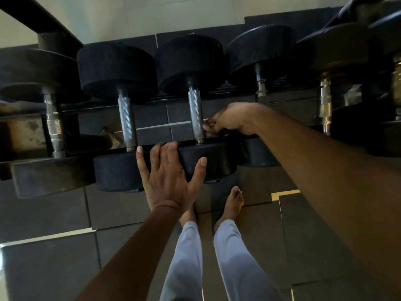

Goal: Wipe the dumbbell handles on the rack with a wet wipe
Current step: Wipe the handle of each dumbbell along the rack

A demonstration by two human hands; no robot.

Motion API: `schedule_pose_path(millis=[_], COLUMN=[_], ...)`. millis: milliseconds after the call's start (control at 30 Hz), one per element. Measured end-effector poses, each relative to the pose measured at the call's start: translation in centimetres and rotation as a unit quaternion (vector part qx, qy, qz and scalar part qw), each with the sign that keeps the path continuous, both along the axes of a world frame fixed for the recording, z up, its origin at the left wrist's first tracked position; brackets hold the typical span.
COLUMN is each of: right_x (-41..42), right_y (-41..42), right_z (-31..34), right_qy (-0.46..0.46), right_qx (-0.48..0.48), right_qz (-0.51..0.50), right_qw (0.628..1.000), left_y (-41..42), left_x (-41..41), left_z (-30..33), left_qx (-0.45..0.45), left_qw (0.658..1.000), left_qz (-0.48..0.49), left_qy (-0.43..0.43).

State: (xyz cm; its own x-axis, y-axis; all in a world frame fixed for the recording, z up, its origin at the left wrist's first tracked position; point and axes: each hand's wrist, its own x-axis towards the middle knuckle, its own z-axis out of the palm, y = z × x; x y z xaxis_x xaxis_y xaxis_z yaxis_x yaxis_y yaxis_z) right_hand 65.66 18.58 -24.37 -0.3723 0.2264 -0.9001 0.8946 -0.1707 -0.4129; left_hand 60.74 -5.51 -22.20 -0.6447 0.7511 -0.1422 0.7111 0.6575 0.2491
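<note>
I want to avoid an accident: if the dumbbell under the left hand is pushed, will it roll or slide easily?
Probably heavy: the dumbbell has thick black heads. These look round, so it may roll if freed. The left hand lies flat on its near head. The knurled handle should grip well.

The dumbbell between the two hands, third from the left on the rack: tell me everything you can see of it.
The black round-headed dumbbell with a knurled silver metal handle lies across the dark metal rack, one matte, rubbery-looking head far, one near. The left hand rests spread on the near head, fingers over its top edge. The right hand has curled fingers at the handle's lower right side; something pale shows under them, too hidden to identify. Neighbouring dumbbells sit close on both sides.
</note>
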Motion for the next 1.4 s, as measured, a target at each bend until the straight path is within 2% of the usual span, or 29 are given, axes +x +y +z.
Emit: schedule_pose_path(millis=[133, 200, 267, 333, 400, 467, 533, 667, 900, 1100, 1233, 1400], right_x=[0.1, 0.0, -1.0, -2.4, -3.9, -5.0, -5.8, -6.6, -6.7, -7.9, -8.9, -8.8], right_y=[0.0, 0.3, 0.2, -0.5, -1.3, -1.7, -1.5, -1.9, -1.3, -2.1, -1.9, -2.0], right_z=[1.8, 3.1, 4.2, 4.3, 4.0, 3.5, 3.4, 3.3, 4.3, 5.6, 6.5, 6.2], right_qy=[-0.021, 0.035, 0.134, 0.218, 0.245, 0.221, 0.174, 0.12, 0.112, 0.07, 0.04, 0.027], right_qx=[0.101, 0.138, 0.193, 0.304, 0.418, 0.484, 0.505, 0.517, 0.482, 0.372, 0.292, 0.218], right_qz=[0.094, 0.082, 0.05, 0.053, 0.132, 0.247, 0.315, 0.353, 0.415, 0.553, 0.61, 0.616], right_qw=[0.99, 0.986, 0.971, 0.926, 0.865, 0.81, 0.784, 0.771, 0.763, 0.742, 0.735, 0.756], left_y=[0.0, 0.0, 0.0, 0.0, -0.1, -0.1, -0.1, -0.1, -0.2, -0.3, -0.4, -0.6], left_x=[0.1, 0.1, 0.0, 0.0, 0.0, 0.0, 0.0, -0.1, -0.1, -0.3, -0.3, -0.4], left_z=[0.3, 0.3, 0.3, 0.3, 0.3, 0.3, 0.2, 0.1, 0.7, 0.9, 0.9, 1.0], left_qx=[-0.006, -0.009, -0.011, -0.008, -0.006, -0.004, -0.001, 0.007, -0.006, -0.009, -0.005, -0.018], left_qw=[1.0, 1.0, 1.0, 1.0, 1.0, 1.0, 1.0, 1.0, 1.0, 0.999, 0.999, 0.999], left_qz=[0.002, 0.001, 0.002, 0.002, 0.0, 0.0, 0.0, -0.001, -0.01, -0.016, -0.015, -0.028], left_qy=[-0.004, -0.006, -0.006, -0.004, -0.002, -0.003, -0.005, -0.005, -0.02, -0.031, -0.031, -0.031])
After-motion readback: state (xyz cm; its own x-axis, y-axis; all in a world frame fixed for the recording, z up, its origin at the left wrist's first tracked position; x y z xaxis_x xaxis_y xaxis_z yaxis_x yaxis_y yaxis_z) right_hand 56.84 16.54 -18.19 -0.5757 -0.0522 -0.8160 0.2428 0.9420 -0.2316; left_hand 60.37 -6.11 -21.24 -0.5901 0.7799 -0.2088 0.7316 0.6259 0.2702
